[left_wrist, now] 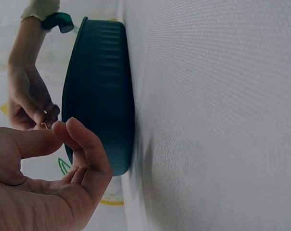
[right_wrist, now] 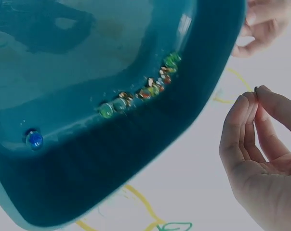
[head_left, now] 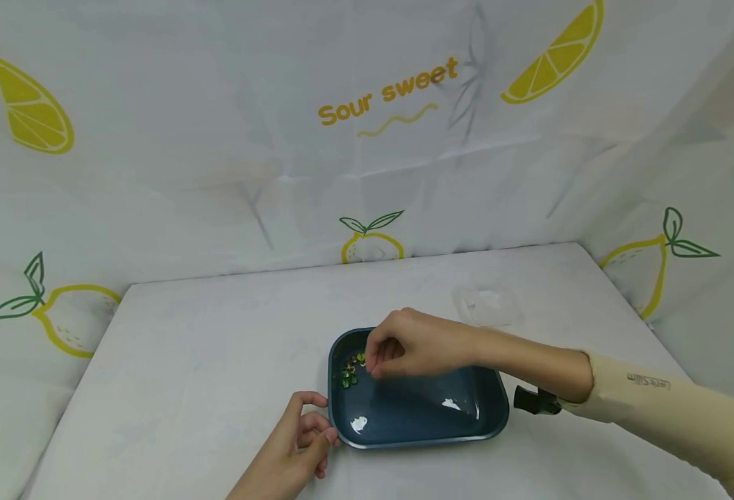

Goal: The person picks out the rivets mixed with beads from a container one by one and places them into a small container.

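Low in the centre-left of the head view, the left hand rests on the worktop with fingers loosely curled against the tray's near-left corner, holding nothing. To its right sits the dark blue tray, with small glass beads clustered along its left wall and a lone blue bead. Above them the right hand has its fingertips pinched together; whether they hold a bead I cannot tell. A loose pinch could drop a bead, which might roll off the worktop.

Head view high, looking down; wrist views close; all share tray.
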Demonstrator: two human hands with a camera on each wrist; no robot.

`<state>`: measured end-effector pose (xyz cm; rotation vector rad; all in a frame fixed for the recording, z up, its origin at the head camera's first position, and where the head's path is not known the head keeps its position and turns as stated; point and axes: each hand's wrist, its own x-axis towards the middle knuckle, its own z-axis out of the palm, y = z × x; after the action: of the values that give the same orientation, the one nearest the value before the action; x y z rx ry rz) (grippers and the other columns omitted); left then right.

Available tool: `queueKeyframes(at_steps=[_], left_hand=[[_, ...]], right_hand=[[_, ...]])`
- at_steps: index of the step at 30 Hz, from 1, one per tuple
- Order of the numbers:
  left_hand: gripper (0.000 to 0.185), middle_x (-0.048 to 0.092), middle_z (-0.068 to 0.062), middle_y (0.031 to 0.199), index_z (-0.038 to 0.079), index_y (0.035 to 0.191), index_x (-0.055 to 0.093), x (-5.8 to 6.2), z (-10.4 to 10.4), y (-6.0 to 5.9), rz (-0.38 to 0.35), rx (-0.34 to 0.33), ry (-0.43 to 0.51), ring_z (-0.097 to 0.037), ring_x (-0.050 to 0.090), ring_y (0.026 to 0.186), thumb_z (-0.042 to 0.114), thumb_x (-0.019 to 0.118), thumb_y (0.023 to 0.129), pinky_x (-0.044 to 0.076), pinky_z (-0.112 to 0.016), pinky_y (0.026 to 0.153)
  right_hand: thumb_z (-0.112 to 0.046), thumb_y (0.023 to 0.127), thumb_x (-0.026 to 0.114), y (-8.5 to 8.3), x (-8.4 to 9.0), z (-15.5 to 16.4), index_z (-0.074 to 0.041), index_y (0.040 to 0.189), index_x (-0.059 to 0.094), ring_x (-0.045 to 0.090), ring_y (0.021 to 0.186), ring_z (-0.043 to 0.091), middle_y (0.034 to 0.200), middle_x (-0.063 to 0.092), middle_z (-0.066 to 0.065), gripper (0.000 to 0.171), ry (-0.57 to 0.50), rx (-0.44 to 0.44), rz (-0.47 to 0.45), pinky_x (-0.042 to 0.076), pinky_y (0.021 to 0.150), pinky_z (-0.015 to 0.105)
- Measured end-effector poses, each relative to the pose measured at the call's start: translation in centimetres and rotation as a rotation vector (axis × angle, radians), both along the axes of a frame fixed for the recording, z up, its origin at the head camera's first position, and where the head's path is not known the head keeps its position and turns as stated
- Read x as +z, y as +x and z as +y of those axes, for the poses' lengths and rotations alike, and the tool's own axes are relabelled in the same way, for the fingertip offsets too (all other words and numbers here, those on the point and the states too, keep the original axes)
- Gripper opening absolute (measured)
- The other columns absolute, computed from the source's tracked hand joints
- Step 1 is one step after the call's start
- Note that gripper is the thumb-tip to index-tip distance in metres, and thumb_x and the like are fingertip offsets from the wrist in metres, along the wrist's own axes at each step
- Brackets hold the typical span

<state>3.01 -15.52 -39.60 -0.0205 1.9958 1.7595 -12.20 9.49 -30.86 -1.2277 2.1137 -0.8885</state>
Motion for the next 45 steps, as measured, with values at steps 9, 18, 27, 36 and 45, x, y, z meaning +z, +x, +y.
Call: queueKeyframes(at_steps=[9,18,27,36,45], left_hand=[[0.046,0.067,-0.011,0.1,0.003,0.146,0.03,0.1,0.2,0.0,-0.013,0.016,-0.003,-0.014,0.058,0.067,0.01,0.059,0.11,0.049,-0.025,0.061],[0.046,0.065,-0.01,0.099,0.004,0.146,0.03,0.2,0.2,0.0,-0.018,0.013,-0.001,-0.014,0.058,0.068,0.013,0.059,0.111,0.049,-0.026,0.062],[0.047,0.064,-0.01,0.1,0.004,0.146,0.03,0.2,0.1,-0.1,-0.025,0.013,0.01,-0.014,0.058,0.069,0.013,0.059,0.111,0.05,-0.027,0.062],[0.046,0.064,-0.01,0.1,0.005,0.146,0.03,0.3,0.1,0.0,-0.023,0.008,0.016,-0.013,0.058,0.069,0.013,0.059,0.111,0.05,-0.026,0.063],[0.047,0.064,-0.01,0.101,0.005,0.146,0.03,0.3,0.1,0.0,-0.027,0.01,0.001,-0.014,0.058,0.068,0.013,0.06,0.11,0.05,-0.026,0.062]], right_hand=[[-0.015,0.101,0.078,-0.3,1.6,1.6,-0.012,0.101,0.079,0.068,0.081,0.003,0.093,0.078,-0.006,0.003,-0.043,-0.061,0.007,0.063,0.08,0.025],[-0.015,0.101,0.077,-0.7,2.4,3.6,-0.013,0.104,0.078,0.072,0.085,0.008,0.096,0.078,-0.005,0.003,-0.086,-0.13,0.027,0.064,0.082,0.026],[-0.014,0.1,0.079,-1.1,3.0,5.4,-0.018,0.105,0.079,0.074,0.087,0.011,0.099,0.077,-0.005,0.006,-0.112,-0.212,0.016,0.064,0.086,0.028],[-0.012,0.099,0.08,-1.3,3.9,7.7,-0.018,0.106,0.079,0.075,0.091,0.014,0.101,0.078,0.001,0.009,-0.148,-0.317,0.022,0.063,0.093,0.025],[-0.013,0.1,0.079,-1.5,4.4,10.4,-0.019,0.107,0.079,0.074,0.09,0.015,0.102,0.077,-0.001,0.009,-0.159,-0.417,0.084,0.062,0.084,0.024]])
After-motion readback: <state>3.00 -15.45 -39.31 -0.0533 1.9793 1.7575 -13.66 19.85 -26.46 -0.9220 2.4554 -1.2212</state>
